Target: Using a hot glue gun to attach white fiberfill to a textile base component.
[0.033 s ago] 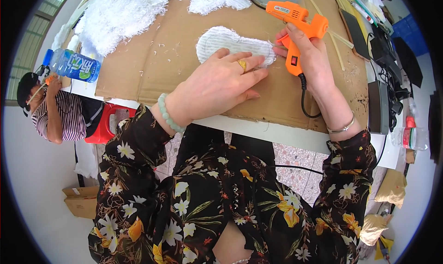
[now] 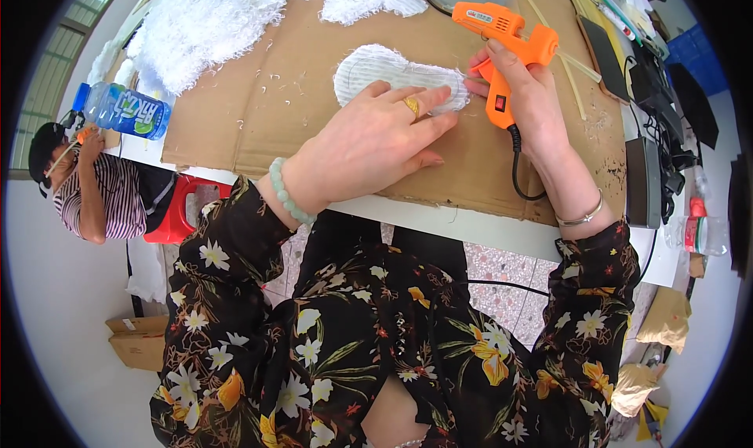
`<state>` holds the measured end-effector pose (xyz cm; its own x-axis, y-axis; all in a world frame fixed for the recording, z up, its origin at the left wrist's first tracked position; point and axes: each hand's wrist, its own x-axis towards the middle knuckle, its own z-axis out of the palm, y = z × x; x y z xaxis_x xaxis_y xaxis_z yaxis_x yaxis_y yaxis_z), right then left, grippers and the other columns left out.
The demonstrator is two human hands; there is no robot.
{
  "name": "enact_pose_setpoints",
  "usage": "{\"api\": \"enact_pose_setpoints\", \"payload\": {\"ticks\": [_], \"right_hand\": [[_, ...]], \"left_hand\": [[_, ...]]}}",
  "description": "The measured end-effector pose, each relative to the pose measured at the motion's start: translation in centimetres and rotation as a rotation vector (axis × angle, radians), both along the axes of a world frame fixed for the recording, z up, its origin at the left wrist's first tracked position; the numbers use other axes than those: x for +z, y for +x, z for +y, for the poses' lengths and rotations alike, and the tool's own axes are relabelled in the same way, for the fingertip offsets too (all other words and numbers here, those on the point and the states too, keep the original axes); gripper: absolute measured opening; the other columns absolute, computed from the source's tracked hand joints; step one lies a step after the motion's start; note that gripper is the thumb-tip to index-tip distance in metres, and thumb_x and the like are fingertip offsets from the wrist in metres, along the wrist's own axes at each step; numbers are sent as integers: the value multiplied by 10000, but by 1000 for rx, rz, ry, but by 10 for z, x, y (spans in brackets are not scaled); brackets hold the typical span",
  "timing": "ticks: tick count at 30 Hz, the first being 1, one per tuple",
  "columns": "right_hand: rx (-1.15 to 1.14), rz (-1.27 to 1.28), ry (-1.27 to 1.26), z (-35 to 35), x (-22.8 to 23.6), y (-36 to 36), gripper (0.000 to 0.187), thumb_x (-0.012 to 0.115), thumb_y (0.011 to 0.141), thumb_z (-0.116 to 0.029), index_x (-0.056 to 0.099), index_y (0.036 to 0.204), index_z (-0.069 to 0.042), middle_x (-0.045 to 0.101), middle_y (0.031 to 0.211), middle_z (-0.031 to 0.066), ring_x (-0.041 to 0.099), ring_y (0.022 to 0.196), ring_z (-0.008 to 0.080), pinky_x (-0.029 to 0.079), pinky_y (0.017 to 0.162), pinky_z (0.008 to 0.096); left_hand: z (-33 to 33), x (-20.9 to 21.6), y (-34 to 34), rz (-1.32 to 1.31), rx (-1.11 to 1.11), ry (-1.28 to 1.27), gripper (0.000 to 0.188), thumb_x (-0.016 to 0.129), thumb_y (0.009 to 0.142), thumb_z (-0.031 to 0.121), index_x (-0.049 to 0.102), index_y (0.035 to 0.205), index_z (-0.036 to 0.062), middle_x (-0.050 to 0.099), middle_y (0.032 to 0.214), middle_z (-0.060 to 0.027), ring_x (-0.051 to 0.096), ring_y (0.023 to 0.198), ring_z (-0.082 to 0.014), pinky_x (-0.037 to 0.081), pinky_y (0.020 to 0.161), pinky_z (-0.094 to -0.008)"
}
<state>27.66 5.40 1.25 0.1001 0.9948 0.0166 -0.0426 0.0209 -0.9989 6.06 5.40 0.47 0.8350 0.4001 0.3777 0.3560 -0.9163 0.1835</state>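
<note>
A white, ribbed, sole-shaped fabric piece with frayed edges lies on a cardboard sheet. My left hand rests over its lower edge, fingers stretched out and apart, the fingertips on its narrow end. In my right hand is an orange hot glue gun, gripped by its handle, its body above the cardboard and tilted toward the upper left. A few fingertips of this hand come close to the narrow end of the fabric; whether they touch it I cannot tell. A black cord hangs from the handle.
White shaggy fabric is heaped at the far left, near a blue-capped bottle. Glue sticks lie right of the glue gun. Dark boxes and cables crowd the right edge. Another person sits at the left.
The fingers of my left hand have shifted very slightly on the fabric. The right hand and the glue gun have stayed in place.
</note>
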Motion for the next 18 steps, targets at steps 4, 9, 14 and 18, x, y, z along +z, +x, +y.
{"api": "enact_pose_setpoints", "payload": {"ticks": [4, 9, 14, 18], "right_hand": [[14, -16, -7, 1, -1, 2, 311, 524, 990, -275, 579, 1137, -6, 617, 946, 65, 628, 843, 148, 564, 786, 317], [-17, -6, -5, -1, 3, -4, 308, 538, 985, -284, 592, 1114, -10, 626, 936, 62, 634, 838, 150, 559, 787, 308], [-8, -35, -22, 1, -2, 1, 304, 542, 983, -290, 600, 1098, -14, 631, 937, 59, 635, 846, 147, 557, 789, 305], [-3, -40, -13, 2, -3, 1, 300, 543, 983, -288, 602, 1089, -14, 633, 940, 57, 635, 857, 145, 558, 796, 307]], "left_hand": [[2, 1, 6, 16, 72, 103, 442, 714, 787, 319, 609, 1144, 79, 622, 1194, -134, 591, 1087, -271, 491, 849, -399], [0, 2, 2, 39, 55, 56, 578, 755, 739, 284, 562, 1244, 81, 619, 1217, -156, 578, 1131, -339, 476, 926, -427], [2, -1, 2, 15, 41, 113, 473, 715, 779, 325, 594, 1157, 66, 629, 1174, -125, 578, 1118, -293, 477, 900, -413], [3, -2, 2, 25, 45, 128, 466, 711, 783, 324, 597, 1154, 67, 626, 1188, -126, 573, 1128, -290, 473, 906, -408]]}}
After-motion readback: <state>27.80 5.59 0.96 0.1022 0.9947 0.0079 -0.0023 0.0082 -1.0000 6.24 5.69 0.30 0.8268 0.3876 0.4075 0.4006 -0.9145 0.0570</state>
